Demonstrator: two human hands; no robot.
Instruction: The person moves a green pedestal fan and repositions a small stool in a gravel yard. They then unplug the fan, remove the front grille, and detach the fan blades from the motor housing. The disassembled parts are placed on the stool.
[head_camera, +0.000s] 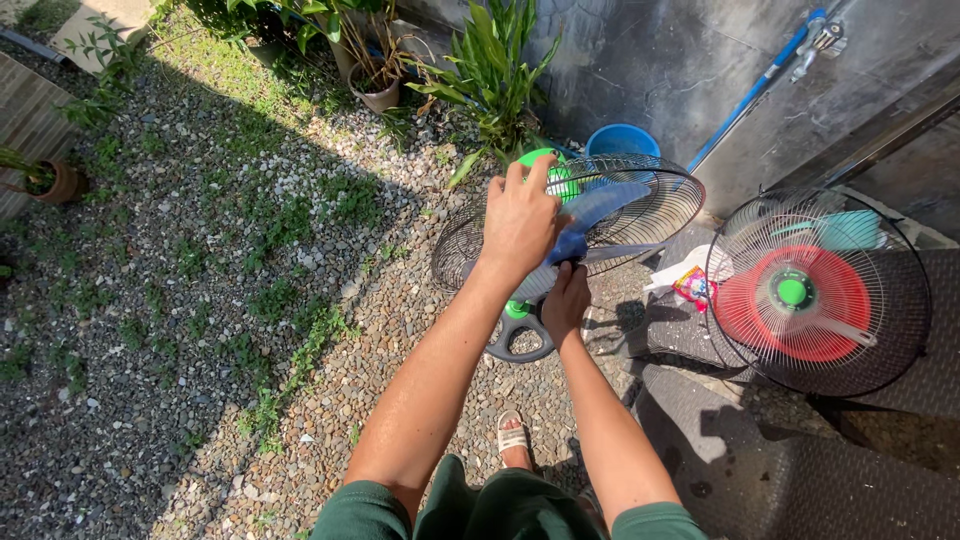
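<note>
We look down on our two bare hands working at a stripped-down fan over a sunlit gravel yard (200, 330). Our left hand (520, 215) is raised in front of us, fingers curled round the upper part of a blue fan blade (600, 205), with a green cap (545, 165) showing just above the knuckles. Our right hand (566, 300) sits lower, clenched on the hub end of the same blade, where a blue cloth (570, 245) bunches between the two hands. Behind the blade lies a black wire fan guard (650, 215), tilted and open like a shallow basket; the blade is held against it. Below our right hand a dark ring (520, 345) with a green knob (517, 309) rests on the gravel.

To the right, on a dark mat (800, 470), stands a second fan (815, 290), its wire cage enclosing red blades around a green centre. Between the two fans lie a white bottle (685, 268) and a small red packet (695, 288), just beside each other. A blue bucket (622, 140) stands near the grey wall (640, 70), behind the guard; what it holds we cannot tell. A blue pipe (760, 85) runs slanting up the wall to a tap. Clay pots hold greenery: one potted plant (375, 85) by the wall, another pot (60, 182) at the yard's left edge. One sandalled foot (512, 437) shows on the gravel between our arms.
</note>
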